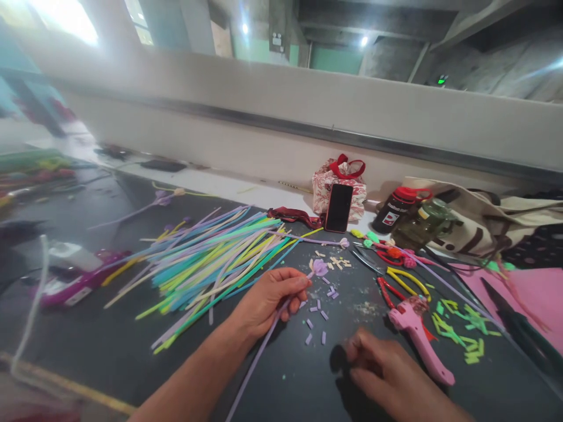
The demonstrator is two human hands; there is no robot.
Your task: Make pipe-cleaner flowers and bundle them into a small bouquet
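Observation:
My left hand [277, 296] is closed, pinching a purple pipe-cleaner flower between thumb and fingers. Its small purple head [319, 268] sticks out past the fingertips, and the long stem [259, 363] runs down toward the bottom edge. Short cut purple pieces [324, 315] lie scattered on the dark table beside this hand. My right hand [378, 366] hovers low on the right with its fingers curled, smeared by motion. A dark round patch shows at its fingertips; I cannot make out whether it is an object or a shadow.
Many coloured pipe cleaners [211, 258] spread across the left. Beyond lie cream pieces [338, 262], pliers [407, 281] and a phone [338, 208]. At right are a pink glue gun [417, 334], green cut pieces [461, 328], bottles [393, 209] and scissors [519, 322].

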